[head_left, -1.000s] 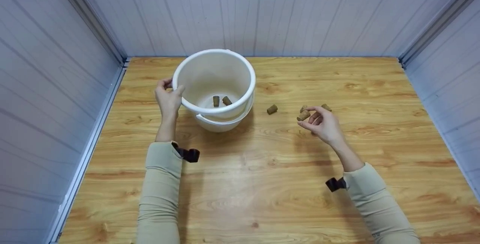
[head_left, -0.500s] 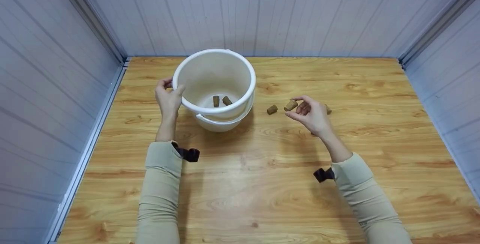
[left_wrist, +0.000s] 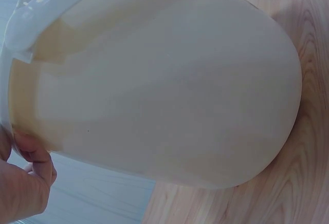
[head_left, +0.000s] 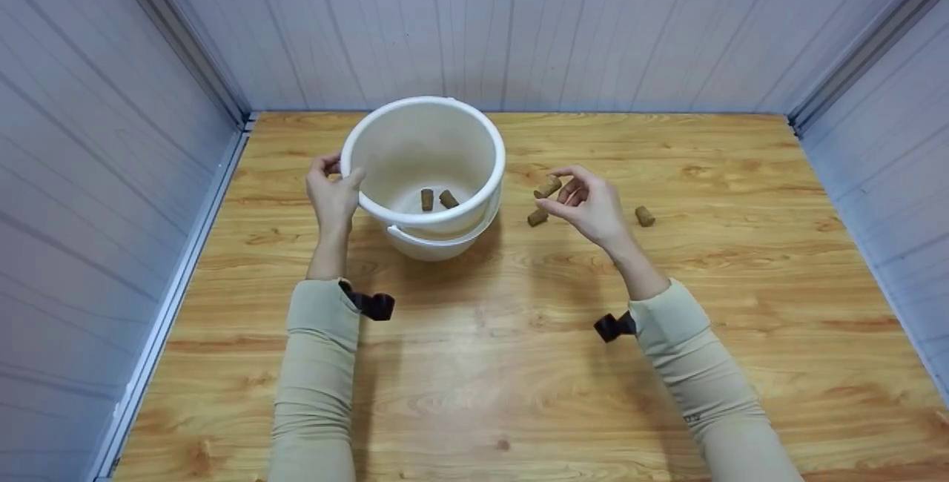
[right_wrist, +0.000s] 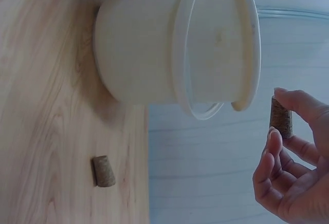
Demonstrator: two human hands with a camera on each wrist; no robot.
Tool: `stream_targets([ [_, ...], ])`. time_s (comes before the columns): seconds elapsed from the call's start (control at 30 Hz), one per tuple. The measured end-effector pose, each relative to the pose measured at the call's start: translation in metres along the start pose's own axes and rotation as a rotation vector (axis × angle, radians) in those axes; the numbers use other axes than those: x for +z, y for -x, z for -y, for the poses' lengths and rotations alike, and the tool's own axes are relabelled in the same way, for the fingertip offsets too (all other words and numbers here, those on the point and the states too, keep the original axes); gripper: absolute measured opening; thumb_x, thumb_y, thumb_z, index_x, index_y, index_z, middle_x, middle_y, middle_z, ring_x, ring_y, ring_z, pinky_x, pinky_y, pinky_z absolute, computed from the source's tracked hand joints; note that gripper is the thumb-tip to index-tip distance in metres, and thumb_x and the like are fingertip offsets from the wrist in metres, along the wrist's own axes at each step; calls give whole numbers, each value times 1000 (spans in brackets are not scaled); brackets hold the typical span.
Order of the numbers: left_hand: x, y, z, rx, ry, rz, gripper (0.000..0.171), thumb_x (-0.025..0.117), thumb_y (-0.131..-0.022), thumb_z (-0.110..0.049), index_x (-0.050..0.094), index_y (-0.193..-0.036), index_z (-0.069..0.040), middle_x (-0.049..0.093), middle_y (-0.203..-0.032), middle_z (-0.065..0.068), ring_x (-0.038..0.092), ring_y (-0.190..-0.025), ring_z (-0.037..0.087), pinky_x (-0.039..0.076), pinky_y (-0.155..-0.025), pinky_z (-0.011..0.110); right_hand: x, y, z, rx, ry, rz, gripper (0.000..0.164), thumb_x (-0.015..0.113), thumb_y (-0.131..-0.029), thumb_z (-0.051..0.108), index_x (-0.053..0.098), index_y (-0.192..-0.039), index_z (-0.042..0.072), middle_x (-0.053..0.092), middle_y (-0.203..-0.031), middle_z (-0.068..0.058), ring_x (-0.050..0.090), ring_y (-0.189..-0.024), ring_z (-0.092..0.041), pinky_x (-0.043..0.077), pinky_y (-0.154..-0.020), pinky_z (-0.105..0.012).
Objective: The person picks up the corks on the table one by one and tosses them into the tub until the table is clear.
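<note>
A white bucket (head_left: 424, 235) with its handle hanging down stands on the table. My left hand (head_left: 334, 196) holds its rim on the left side, thumb over the edge and fingers outside; the left wrist view shows those fingers (left_wrist: 35, 152) curled at the rim. Two corks, a left one (head_left: 427, 199) and a right one (head_left: 448, 199), lie inside on the bottom. Between thumb and fingers, my right hand (head_left: 593, 208) pinches a tapered cork (right_wrist: 281, 117) in the air, right of the bucket. Below it a cork (head_left: 537, 218) lies on the table, and another cork (head_left: 644, 216) lies further right.
The wood-grain table (head_left: 474, 385) is bounded by a pale panelled wall (head_left: 474, 30) at the back. More panels rise on the left (head_left: 81, 193) and right. The bucket's handle (head_left: 452, 239) hangs on its near side.
My right hand has moved left and away from me with the pinched cork, closer to the bucket. The cork at the right has come into full view. My left hand and the bucket have stayed put.
</note>
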State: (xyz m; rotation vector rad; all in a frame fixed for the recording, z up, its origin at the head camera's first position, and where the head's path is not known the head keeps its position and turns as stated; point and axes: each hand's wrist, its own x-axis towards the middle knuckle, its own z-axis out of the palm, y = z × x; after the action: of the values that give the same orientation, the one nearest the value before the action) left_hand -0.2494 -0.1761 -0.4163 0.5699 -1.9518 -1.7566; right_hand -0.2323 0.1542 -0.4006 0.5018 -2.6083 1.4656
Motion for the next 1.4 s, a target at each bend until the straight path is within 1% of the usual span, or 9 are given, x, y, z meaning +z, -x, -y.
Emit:
stream_targets([
  [0.13,0,0,1,2,-13,-1,36,59,-69,6,54,-104,7,48,-84,4,47,-61,10,46,-59,21,3,-3,26,-23,-24,9,39,71,-72,10,57,-106,-4,56,-69,-11,51,-57,-17,38,-49,-17],
  [0.2,0,-1,1,5,-21,-3,36,58,-68,6,54,-104,7,48,-83,4,46,-60,10,46,-59,21,5,-7,32,-28,-26,13,39,72,-72,11,58,-106,-3,56,-69,-12,51,-58,-19,38,-49,-16],
  [0.37,0,-1,1,6,-28,-10,36,58,-68,5,54,-104,7,47,-82,4,45,-60,9,44,-57,20,17,-22,22,-55,-41,22,40,73,-71,18,60,-106,3,57,-70,-10,51,-60,-17,41,-52,-18],
  [0.53,0,0,0,11,-22,-5,36,58,-68,6,54,-104,8,47,-83,5,45,-67,11,45,-60,21,25,-31,25,-79,-68,24,41,74,-70,19,60,-105,3,56,-70,-5,51,-60,-14,42,-52,-20],
  [0.73,-1,0,0,-3,-13,1,37,58,-69,6,54,-105,7,46,-84,5,46,-73,13,47,-64,23,36,-41,33,-69,-84,43,41,74,-70,17,60,-105,3,55,-70,-5,51,-60,-12,42,-51,-20],
  [0.87,0,0,0,1,-5,5,37,58,-69,6,53,-105,8,47,-85,6,47,-75,13,47,-65,24,41,-46,39,-61,-79,50,40,74,-69,17,60,-104,3,55,-69,-5,51,-59,-11,41,-50,-19],
  [1.1,-1,-1,1,-8,11,14,37,55,-69,7,53,-106,9,47,-85,6,47,-72,13,47,-65,24,49,-56,48,-50,-85,39,40,75,-69,17,60,-103,4,54,-67,-3,50,-57,-11,36,-47,-18],
  [1.27,-1,0,0,2,5,15,36,54,-69,7,53,-105,8,48,-85,6,48,-69,13,48,-64,24,54,-65,55,-37,-85,21,39,75,-68,17,60,-102,4,53,-66,-2,51,-60,-13,36,-49,-18],
  [1.4,-1,-1,0,-5,-6,13,36,55,-69,7,53,-105,8,48,-85,6,48,-66,13,48,-63,24,59,-70,60,-5,-72,19,41,75,-68,18,60,-103,5,52,-66,-1,50,-58,-13,37,-50,-18],
])
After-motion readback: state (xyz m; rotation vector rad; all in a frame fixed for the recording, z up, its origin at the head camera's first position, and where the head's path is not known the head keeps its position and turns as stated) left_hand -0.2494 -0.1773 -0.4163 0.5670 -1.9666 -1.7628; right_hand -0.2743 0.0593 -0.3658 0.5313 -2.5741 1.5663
